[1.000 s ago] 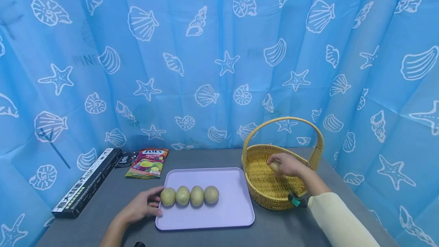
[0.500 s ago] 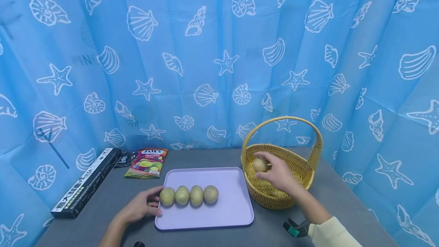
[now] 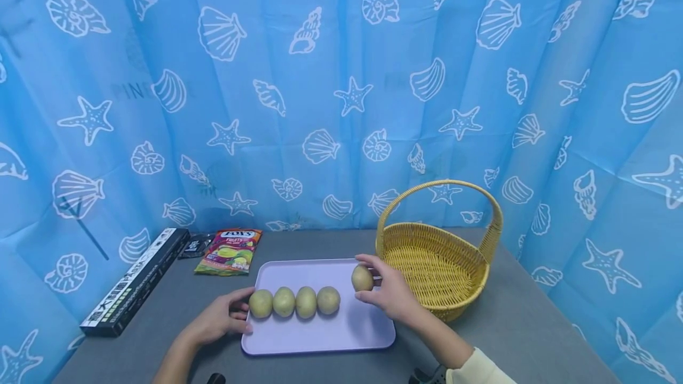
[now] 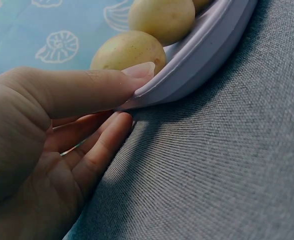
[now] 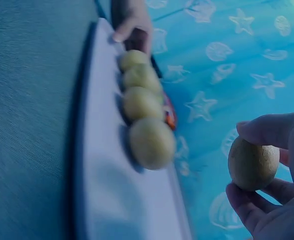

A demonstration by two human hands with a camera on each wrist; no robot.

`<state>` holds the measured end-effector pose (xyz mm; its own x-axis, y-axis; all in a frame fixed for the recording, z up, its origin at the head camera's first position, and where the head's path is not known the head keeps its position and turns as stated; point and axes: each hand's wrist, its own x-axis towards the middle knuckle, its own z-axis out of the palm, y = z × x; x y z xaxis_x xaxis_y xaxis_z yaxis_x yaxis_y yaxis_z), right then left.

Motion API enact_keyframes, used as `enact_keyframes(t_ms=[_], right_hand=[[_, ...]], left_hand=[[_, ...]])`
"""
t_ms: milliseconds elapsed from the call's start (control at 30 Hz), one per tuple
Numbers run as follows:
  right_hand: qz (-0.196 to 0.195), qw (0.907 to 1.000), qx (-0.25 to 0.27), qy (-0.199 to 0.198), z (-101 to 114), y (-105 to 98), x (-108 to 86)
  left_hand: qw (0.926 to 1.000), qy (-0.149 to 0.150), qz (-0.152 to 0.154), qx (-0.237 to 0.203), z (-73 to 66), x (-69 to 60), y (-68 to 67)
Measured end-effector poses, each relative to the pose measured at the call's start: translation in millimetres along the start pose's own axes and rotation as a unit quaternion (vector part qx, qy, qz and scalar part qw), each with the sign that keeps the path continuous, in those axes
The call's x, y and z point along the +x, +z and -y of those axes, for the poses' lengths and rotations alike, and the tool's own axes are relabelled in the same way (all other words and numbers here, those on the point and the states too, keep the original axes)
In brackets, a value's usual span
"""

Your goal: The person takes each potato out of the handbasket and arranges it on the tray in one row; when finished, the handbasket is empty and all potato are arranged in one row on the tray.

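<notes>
In the head view my right hand [image 3: 393,292] pinches an egg-sized, olive-brown, kiwi-like fruit [image 3: 362,278] above the right part of a lilac tray [image 3: 368,328]. The right wrist view shows that fruit [image 5: 253,164] between thumb and fingertips. Several similar fruits [image 3: 306,303] lie in a row on the tray, from its left edge toward the middle. My left hand [image 3: 216,320] holds the tray's left edge beside the first fruit. In the left wrist view, the thumb [image 4: 101,90] lies on the rim and fingertips [image 4: 119,127] sit just below it.
A yellow wicker basket [image 3: 392,231] with a tall handle stands right of the tray, nothing visible inside. At the back left are a colourful candy bag [image 3: 229,252], a small black packet [image 3: 196,245] and a long black-and-white box [image 3: 136,283]. A blue shell-patterned curtain [image 3: 341,135] hangs behind.
My right hand has lifted the kiwi-like fruit out of the basket and carried it left, over the tray. The left hand and the row of fruits have stayed put.
</notes>
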<state>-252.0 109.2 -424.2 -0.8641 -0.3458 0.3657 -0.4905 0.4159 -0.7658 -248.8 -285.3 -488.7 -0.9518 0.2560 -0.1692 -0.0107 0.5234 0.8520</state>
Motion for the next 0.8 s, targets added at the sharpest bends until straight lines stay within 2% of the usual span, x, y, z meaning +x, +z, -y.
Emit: enact_keyframes(t_ms=[133, 367, 567, 800], right_hand=[[0.017, 0.9997, -0.018, 0.002, -7.0, 18.3, 0.2], [0.02, 0.9932, -0.107, 0.041, -23.7, 35.2, -0.7], [0.049, 0.9926, -0.1, 0.048, -35.7, 43.2, 2.6], [0.057, 0.9924, -0.097, 0.05, -38.2, 47.1, 4.3]], left_hand=[[1.0, 0.0, 0.0, 0.001, -1.2, -0.1, 1.3], [1.0, 0.002, 0.001, 0.001, -0.1, 2.9, 2.8], [1.0, 0.007, 0.0, 0.001, 1.2, 2.0, 2.6], [0.9999, 0.014, 0.001, 0.002, -0.6, -0.1, 0.7]])
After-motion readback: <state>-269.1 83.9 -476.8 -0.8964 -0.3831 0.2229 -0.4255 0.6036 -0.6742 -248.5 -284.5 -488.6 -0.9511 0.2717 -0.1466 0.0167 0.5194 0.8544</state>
